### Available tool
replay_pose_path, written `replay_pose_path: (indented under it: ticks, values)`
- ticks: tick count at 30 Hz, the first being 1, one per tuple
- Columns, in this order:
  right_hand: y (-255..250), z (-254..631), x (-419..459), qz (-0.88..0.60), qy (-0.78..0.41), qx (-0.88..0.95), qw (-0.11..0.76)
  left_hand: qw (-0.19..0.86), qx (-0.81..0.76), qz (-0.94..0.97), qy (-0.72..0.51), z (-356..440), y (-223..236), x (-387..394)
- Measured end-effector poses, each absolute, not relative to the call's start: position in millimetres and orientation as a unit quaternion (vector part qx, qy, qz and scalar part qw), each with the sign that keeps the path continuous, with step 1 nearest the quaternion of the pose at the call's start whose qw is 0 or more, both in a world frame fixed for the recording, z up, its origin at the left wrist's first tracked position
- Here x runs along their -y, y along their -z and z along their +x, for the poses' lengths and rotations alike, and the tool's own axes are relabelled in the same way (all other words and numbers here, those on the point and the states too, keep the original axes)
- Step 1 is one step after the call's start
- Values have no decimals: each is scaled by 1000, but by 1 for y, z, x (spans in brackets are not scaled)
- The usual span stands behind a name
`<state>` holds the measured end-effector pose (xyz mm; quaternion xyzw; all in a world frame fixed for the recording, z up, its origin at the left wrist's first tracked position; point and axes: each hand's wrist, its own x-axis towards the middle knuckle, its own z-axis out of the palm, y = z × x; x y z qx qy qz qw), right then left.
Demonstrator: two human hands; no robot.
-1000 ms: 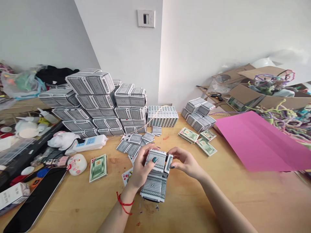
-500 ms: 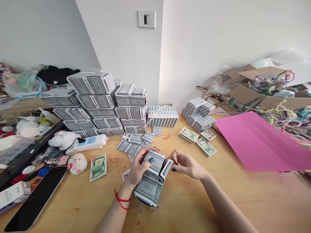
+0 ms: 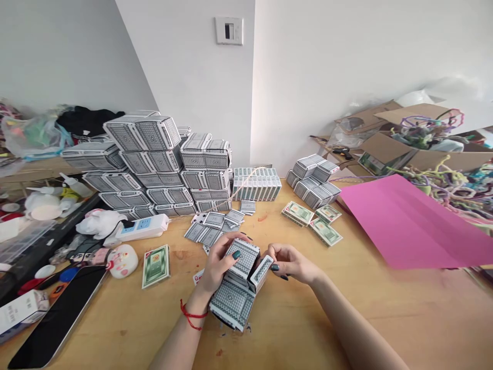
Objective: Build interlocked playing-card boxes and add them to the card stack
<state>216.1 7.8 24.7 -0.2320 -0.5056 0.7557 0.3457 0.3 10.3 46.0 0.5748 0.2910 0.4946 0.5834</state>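
My left hand (image 3: 217, 267) is closed around a block of folded playing cards (image 3: 232, 299) with grey patterned backs, its thumb lying across the upper face. The block is tilted just above or on the table; which of the two, I cannot tell. On its right side a narrow folded-card piece (image 3: 262, 270) stands out at an angle, with a dark gap beside it. The fingers of my right hand (image 3: 295, 264) are pinched at that piece's outer corner. Behind my left hand lie loose folded cards (image 3: 211, 236), and a red-printed card (image 3: 198, 277) peeks out beside the wrist.
Stacked card blocks (image 3: 169, 174) rise at the back left, with a smaller stack (image 3: 314, 180) at the back right. Green card boxes (image 3: 325, 231), a pink sheet (image 3: 416, 226), a power strip (image 3: 144, 226) and a black tablet-like device (image 3: 57, 318) lie around the table.
My right thumb and fingers have closed in on the corner of the narrow folded-card piece, which tilts slightly differently. My left hand keeps its hold; the view has shifted slightly.
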Motion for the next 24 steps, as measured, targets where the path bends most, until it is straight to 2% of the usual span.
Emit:
replay_pose_path:
  ticks: [15, 24]
  values:
    - [-31, 217, -12, -361, -672, 532, 367, 579, -316, 535, -528, 0, -33, -13]
    - [-39, 217, -10, -363, -668, 535, 367, 559, -336, 560, -510, 1, -40, -11]
